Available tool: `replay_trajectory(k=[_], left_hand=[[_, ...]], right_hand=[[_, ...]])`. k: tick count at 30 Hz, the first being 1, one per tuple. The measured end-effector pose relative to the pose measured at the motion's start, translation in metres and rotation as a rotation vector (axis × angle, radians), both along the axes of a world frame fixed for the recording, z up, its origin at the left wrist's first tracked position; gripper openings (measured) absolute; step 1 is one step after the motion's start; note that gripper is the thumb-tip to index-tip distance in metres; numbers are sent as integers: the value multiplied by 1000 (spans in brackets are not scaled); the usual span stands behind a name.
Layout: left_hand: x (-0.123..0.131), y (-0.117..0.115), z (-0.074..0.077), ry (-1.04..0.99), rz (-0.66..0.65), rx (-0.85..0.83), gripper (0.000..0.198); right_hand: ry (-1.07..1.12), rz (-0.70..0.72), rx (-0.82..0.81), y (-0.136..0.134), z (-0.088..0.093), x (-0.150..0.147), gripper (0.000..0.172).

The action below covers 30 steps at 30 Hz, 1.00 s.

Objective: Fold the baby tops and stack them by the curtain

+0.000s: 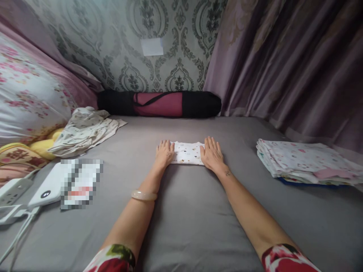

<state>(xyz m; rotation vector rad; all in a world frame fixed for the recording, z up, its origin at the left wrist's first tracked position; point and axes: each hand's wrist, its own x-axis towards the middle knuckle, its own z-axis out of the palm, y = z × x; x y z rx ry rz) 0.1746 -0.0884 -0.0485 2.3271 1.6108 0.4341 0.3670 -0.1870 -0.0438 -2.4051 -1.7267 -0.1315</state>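
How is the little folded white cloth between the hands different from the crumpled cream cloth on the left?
The small white printed folded cloth lies flat and neat; the crumpled cream printed cloth lies in a loose heap. The left hand and right hand touch the folded cloth, but neither touches the crumpled cloth. The folded cloth looks smaller than the crumpled cloth. Both are pale with printed patterns.

White device [51, 185]: lit digits on its round dark display, looks like 65 imo, 1st digit's iffy
Yellow-edged cushion [24, 156]: big Chinese-style chars on a brown patch, too blurry 2 read tbh
Pixelated packet [82, 183]: mosaic'd all over, zero legible txt
R wrist tattoo [227, 173]: tiny dark sign, bent arms like a hooked cross afaict, can't be 100% sure
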Motion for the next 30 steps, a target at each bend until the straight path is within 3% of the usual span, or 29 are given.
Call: replay_trajectory(k=[9, 16, 24, 30], left_hand=[[-15, 12, -3, -75, 25, 36, 48], [-14, 16, -7, -176, -91, 176, 35], [-12, 12, -8, -112, -130, 70, 30], [-13, 19, -11, -187, -164, 106, 31]], right_hand=[[62, -6, -141, 1, -2, 0, 65], [40, 97, -42, 5, 13, -18, 60], [84, 133, -123, 4, -1, -23, 57], [87, 149, -133, 11, 14, -33, 58]])
